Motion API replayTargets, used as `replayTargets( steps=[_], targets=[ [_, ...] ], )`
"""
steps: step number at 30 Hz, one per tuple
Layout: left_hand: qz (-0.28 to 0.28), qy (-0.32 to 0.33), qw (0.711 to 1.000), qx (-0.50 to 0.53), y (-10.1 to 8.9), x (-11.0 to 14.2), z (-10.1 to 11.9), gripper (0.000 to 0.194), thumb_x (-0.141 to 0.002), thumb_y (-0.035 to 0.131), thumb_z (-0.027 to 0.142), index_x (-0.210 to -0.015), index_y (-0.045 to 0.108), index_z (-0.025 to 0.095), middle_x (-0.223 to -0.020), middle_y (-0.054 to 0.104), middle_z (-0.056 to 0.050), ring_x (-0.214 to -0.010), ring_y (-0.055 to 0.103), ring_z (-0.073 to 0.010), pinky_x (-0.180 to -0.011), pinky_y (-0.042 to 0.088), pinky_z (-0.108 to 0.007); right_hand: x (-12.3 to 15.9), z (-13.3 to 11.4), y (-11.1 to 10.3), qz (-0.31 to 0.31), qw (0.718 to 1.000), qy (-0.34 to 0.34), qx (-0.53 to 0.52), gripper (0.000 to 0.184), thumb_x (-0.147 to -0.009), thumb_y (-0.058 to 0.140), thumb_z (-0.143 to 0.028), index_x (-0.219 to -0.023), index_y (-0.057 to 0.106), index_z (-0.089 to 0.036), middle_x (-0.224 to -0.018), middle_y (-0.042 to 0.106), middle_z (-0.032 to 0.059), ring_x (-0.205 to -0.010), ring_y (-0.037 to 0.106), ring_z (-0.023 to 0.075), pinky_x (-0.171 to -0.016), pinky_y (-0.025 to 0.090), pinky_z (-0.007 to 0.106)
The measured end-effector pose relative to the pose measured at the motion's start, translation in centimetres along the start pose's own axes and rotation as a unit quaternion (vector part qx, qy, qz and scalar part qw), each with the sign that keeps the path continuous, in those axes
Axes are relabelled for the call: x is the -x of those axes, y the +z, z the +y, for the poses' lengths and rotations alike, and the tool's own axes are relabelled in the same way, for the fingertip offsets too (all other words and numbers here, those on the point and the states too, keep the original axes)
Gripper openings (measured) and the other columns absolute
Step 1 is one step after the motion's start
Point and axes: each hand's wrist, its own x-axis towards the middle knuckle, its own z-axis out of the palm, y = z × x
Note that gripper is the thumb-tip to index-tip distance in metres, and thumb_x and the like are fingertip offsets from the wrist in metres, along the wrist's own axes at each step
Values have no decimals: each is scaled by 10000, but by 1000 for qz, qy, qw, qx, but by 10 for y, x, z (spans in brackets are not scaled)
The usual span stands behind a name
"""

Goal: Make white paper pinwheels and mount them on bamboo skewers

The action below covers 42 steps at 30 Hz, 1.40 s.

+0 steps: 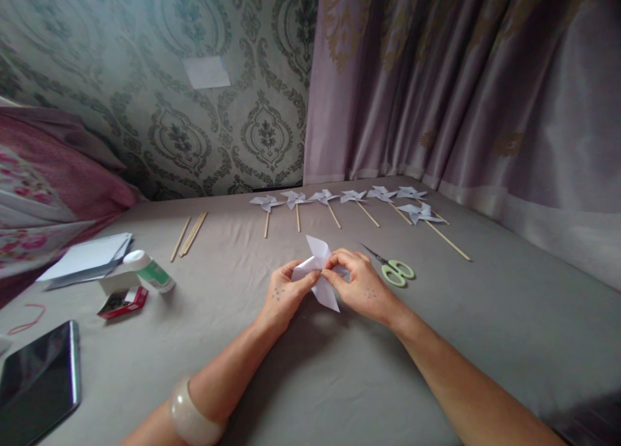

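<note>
Holds a white paper pinwheel (317, 262) just left of the scissors (390, 265), between both hands. Pinches its folds near the centre with thumb and forefinger of the right hand (361, 284), fingertips drawn close together. Presses the thumb of the left hand (284, 294) beside that same centre, fingers bent at the left-hand blade and partly hidden; cannot tell their exact hold. Leaves one blade rising beyond the fingertips and another slanting down below the thumbs. Has other pinwheels on sticks (354, 196) lying beyond the scissors, plus a glue stick (150, 271) and loose wooden sticks (194, 234) well to the scissors' left.
</note>
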Motion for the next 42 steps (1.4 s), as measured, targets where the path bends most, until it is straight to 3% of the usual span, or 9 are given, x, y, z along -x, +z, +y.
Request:
replayTargets(
  steps=[7,18,24,42],
  targets=[
    [-2,-4,1000,-1,-2,-2,-3,299,-569,783,337,-721,673,104,-582,603,9,-528,492,-93,-530,369,-206,0,0,1,-2,1000,3,-2,111,-824,601,-215,-718,569,-208,-817,658,9,-828,600,175,-874,379,369],
    [-14,-17,1000,12,-2,-3,-4,250,-597,751,305,-740,697,108,-628,643,-12,-550,519,-106,-566,374,-223,0,8,-5,-64,997,-6,-42,81,-844,589,-256,-777,628,-232,-969,645,21,-932,594,182,-914,396,375],
    [-1,-11,1000,27,-2,-4,-6,241,-583,755,308,-690,678,106,-610,625,-7,-536,498,-97,-563,365,-226,0,11,-8,-59,997,-8,-47,70,-833,602,-282,-801,652,-242,-1052,609,40,-1076,557,218,-969,379,407],
    [-19,0,1000,21,-3,-3,-8,271,-589,767,318,-735,689,104,-622,629,-5,-549,515,-100,-560,375,-224,0,13,-5,-50,997,-3,-54,94,-838,596,-300,-800,653,-234,-1045,604,49,-1094,544,228,-979,369,414]
  ],
)
